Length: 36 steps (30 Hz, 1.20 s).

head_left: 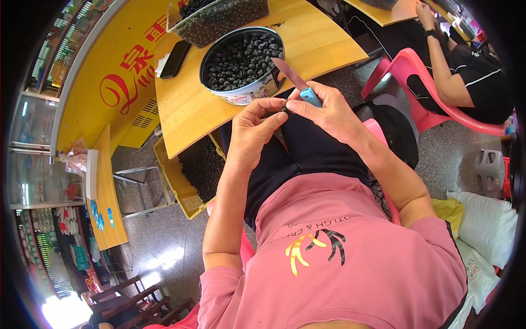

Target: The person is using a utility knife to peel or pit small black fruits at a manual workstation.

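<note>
Head view's got the left hand pinching a small dark round piece, just off the near-right side of a round metal tin of black balls on the yellow wooden desk; right hand grips a blue-handled knife.

T-shirt: dusty-pink fabric top
Sleeves: short matching pink sleeves, ending above elbows
Print: gold splayed-finger shape, matching black shape, curved dark lettering hemward
Legs: dark navy fabric trousers
Hands: left grip bare, right grip bare
</note>
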Each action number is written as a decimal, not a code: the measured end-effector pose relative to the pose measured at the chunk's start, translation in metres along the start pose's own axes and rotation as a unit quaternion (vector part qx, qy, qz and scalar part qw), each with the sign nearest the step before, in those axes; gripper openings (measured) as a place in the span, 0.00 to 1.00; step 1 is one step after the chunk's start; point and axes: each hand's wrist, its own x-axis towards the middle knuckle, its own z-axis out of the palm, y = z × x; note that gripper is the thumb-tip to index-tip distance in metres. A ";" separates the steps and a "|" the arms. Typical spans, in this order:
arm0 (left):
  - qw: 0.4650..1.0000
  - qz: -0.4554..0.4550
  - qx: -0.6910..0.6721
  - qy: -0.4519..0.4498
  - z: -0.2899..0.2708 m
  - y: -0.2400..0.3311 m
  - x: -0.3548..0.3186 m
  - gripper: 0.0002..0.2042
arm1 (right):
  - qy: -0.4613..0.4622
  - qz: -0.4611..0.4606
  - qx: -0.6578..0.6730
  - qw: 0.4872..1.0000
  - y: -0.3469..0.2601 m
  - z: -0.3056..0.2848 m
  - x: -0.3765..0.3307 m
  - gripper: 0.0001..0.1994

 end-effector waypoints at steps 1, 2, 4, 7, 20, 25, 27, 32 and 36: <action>0.999 0.029 -0.002 0.015 0.006 0.001 -0.001 0.12 | -0.008 0.029 0.021 0.999 -0.002 0.000 0.000 0.12; 1.000 0.027 -0.002 0.014 0.008 -0.003 0.000 0.12 | -0.016 0.058 0.043 0.997 -0.002 0.000 0.000 0.12; 0.993 0.098 0.047 0.044 0.010 -0.010 0.002 0.10 | -0.026 0.073 0.076 0.994 -0.001 0.002 0.000 0.12; 0.989 0.087 0.117 0.037 0.007 -0.012 -0.003 0.10 | -0.041 0.091 0.122 0.988 -0.003 0.003 -0.001 0.11; 0.991 0.105 0.058 0.063 0.014 -0.013 -0.013 0.10 | -0.048 0.065 0.172 0.982 -0.007 0.008 -0.005 0.09; 0.992 0.099 0.052 0.062 0.017 -0.013 -0.014 0.09 | -0.055 0.084 0.188 0.977 -0.006 0.004 -0.004 0.09; 0.993 0.103 0.020 0.054 0.015 -0.017 -0.012 0.09 | -0.057 0.086 0.185 0.977 -0.006 0.004 -0.004 0.08; 0.994 0.095 -0.048 0.032 0.013 -0.017 -0.011 0.08 | 0.007 -0.093 -0.018 0.995 0.001 0.002 -0.003 0.10; 0.988 0.122 -0.075 0.058 0.010 -0.018 -0.011 0.08 | 0.006 -0.242 -0.249 0.938 -0.010 -0.002 -0.004 0.08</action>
